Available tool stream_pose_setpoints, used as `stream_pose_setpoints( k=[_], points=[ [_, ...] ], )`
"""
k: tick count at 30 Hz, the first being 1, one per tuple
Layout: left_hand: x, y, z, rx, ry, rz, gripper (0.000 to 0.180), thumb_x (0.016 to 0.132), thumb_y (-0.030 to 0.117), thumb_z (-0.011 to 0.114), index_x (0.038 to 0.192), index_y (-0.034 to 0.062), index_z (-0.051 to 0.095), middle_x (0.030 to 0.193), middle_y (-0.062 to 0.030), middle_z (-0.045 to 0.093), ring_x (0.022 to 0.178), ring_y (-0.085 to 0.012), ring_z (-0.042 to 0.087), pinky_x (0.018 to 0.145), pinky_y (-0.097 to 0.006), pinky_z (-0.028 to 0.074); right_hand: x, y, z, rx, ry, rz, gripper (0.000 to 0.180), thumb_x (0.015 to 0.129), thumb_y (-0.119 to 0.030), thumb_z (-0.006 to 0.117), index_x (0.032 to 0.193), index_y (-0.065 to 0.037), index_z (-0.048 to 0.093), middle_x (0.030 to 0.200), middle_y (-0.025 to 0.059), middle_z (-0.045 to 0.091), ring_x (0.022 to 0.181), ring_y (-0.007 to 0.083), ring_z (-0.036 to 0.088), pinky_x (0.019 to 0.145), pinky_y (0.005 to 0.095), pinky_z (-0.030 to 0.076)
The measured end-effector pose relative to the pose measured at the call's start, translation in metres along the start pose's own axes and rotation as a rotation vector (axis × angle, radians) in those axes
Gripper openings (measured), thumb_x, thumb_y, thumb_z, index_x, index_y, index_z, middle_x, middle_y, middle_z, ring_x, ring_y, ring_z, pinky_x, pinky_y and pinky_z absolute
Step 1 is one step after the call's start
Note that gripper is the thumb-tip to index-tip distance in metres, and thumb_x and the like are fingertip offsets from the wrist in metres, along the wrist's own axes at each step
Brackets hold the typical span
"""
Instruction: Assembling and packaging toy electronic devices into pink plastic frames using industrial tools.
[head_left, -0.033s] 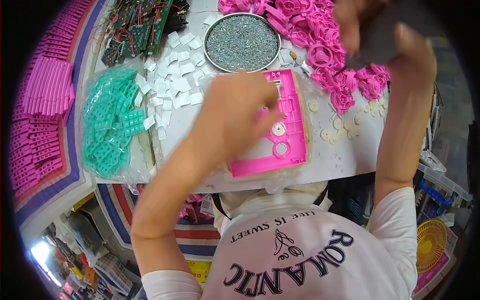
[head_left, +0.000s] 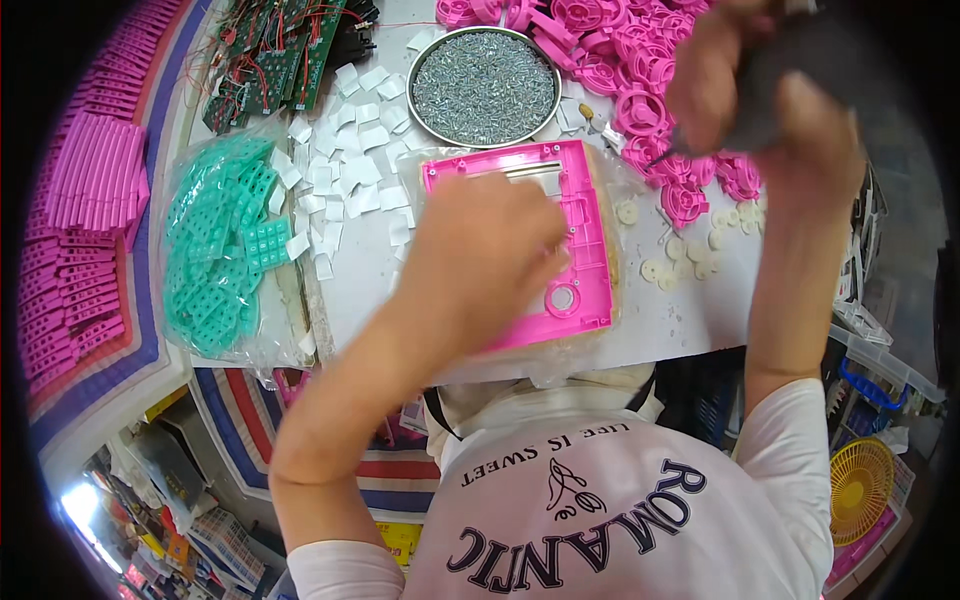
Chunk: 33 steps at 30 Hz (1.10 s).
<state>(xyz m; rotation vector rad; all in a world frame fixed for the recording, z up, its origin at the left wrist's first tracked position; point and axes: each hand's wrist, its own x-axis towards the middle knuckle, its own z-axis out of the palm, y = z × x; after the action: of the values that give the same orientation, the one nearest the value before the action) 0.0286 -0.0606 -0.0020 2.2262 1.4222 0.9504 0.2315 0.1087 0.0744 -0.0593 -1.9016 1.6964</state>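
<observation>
A pink plastic casing (head_left: 596,250) lies open side up on a padded, plastic-covered rest in front of me. My left hand (head_left: 495,250) is over its middle, fingers curled and pressed together; whatever they pinch is hidden under them. The hand covers much of the casing's left and lower part. A round ring opening shows near the casing's lower right. Up at the right, my right hand (head_left: 710,85) grips a dark power screwdriver (head_left: 805,80), blurred, its thin bit pointing left over the pink round parts. The bit is apart from the casing.
A round metal dish of small screws (head_left: 485,85) stands behind the casing. Left of it lie white paper pieces (head_left: 350,140), teal keypads (head_left: 215,250) in a bag and green circuit boards (head_left: 270,60). Pink round parts (head_left: 640,110) and cream discs (head_left: 685,255) lie right; pink strips (head_left: 95,180) far left.
My left hand has moved slightly right and down, now covering the white disc that showed on the casing. The right hand and screwdriver have shifted a little left and down.
</observation>
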Motion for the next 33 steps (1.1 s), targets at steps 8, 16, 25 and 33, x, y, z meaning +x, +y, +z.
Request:
stream_pose_setpoints(
  k=[8,16,25,33],
  points=[
    [-0.045,0.033,0.025,-0.139,0.164,-0.115,0.016,0.082,0.007,0.075,0.096,0.0117,0.07,0.091,-0.0003,0.068,0.083,-0.0189,0.063,0.082,-0.038,0.039,-0.041,-0.006,0.085,0.39,0.055,-0.051,0.037,0.09,-0.031,0.078,0.106,-0.017,0.048,0.063,-0.004,0.059,0.047,0.0097,0.053,0.045,0.0265,0.042],
    [-0.046,0.033,0.023,-0.273,0.148,-0.225,0.018,0.08,0.008,0.078,0.095,0.0131,0.07,0.084,-0.0007,0.066,0.079,-0.0202,0.063,0.081,-0.038,0.037,-0.04,-0.001,0.104,0.345,0.167,-0.058,0.037,0.091,-0.031,0.079,0.103,-0.014,0.048,0.063,-0.0006,0.059,0.049,0.0116,0.055,0.046,0.0273,0.044],
    [-0.033,0.018,0.016,0.103,-0.003,-0.171,0.031,0.071,0.029,0.083,0.096,0.0158,0.072,0.118,-0.0031,0.06,0.112,-0.0249,0.054,0.103,-0.055,0.029,-0.045,0.012,0.107,0.204,0.373,0.048,0.039,0.092,-0.039,0.078,0.102,-0.017,0.047,0.059,-0.0037,0.052,0.049,0.0109,0.048,0.051,0.0298,0.042],
    [-0.033,0.014,0.024,0.176,0.016,-0.16,0.03,0.069,0.029,0.082,0.094,0.0153,0.073,0.115,-0.0027,0.061,0.112,-0.0255,0.054,0.109,-0.063,0.023,-0.059,0.041,0.106,-0.061,0.271,0.095,0.033,0.091,-0.024,0.075,0.095,-0.012,0.044,0.061,0.0014,0.051,0.052,0.0147,0.048,0.053,0.032,0.044]
  ],
)
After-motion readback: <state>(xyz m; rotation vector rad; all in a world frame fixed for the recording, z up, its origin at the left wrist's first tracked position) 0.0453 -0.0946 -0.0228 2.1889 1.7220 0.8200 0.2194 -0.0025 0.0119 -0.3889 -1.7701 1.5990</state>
